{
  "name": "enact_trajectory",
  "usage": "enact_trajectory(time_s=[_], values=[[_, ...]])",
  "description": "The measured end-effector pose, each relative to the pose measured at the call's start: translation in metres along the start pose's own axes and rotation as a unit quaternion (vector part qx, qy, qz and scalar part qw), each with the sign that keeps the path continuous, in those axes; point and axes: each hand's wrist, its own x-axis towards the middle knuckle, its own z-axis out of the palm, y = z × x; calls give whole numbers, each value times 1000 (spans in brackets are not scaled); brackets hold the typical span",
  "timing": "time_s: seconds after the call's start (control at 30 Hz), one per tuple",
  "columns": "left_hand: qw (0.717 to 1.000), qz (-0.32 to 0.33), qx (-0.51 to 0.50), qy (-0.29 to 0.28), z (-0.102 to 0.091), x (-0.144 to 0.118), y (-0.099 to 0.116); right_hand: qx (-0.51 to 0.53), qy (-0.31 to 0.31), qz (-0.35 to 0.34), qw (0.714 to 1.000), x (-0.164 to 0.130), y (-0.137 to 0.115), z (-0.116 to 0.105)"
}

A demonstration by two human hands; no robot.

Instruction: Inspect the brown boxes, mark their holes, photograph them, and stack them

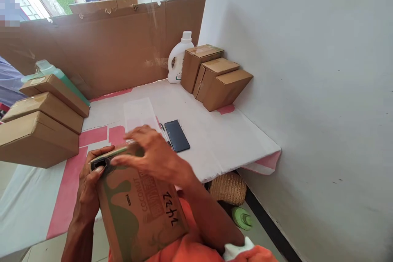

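My left hand (87, 188) grips the upper left corner of a brown cardboard box (144, 213), its thumb beside a black patch (104, 163) at that corner. The box is tilted toward me over the front of the table, with green print, the word coconut and handwritten black digits 2242 on its face. Just above the box's top edge is my right hand (150, 155), slightly blurred, its fingers stretched out and apart from the thumb. The right thumb points at the black patch; whether it touches is unclear. Past the right hand, a black smartphone (177, 136) lies on the table.
Brown boxes (43, 131) stand at the left before a teal bottle (69, 82). More boxes (227, 90) and a white jug (176, 61) stand right, near the wall. A cardboard panel (107, 49) lines the table's back. Below are a woven basket (229, 188) and green bottle (242, 217).
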Motion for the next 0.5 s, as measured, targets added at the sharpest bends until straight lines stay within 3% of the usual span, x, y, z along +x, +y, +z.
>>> enact_trajectory(time_s=[0.03, 0.1, 0.17, 0.23, 0.37, 0.5], values=[[1000, -4, -2, 4, 0, 0, 0, 23, 38, 18, 999, 0, 16, -6], [1000, -10, -4, 12, 1, 0, 1, -18, 78, 132, 988, -2, 52, -12], [1000, -14, -2, 8, 3, 0, 2, -119, 34, 270, 955, -4, 85, -8], [1000, -11, 6, 2, 6, 0, 4, -179, -31, 348, 920, -7, 109, 6], [1000, -13, 18, -5, 9, 0, 6, -211, -72, 379, 898, -12, 128, 37], [1000, -20, 12, -15, 8, -3, 6, -228, -95, 366, 897, -10, 130, 49]])
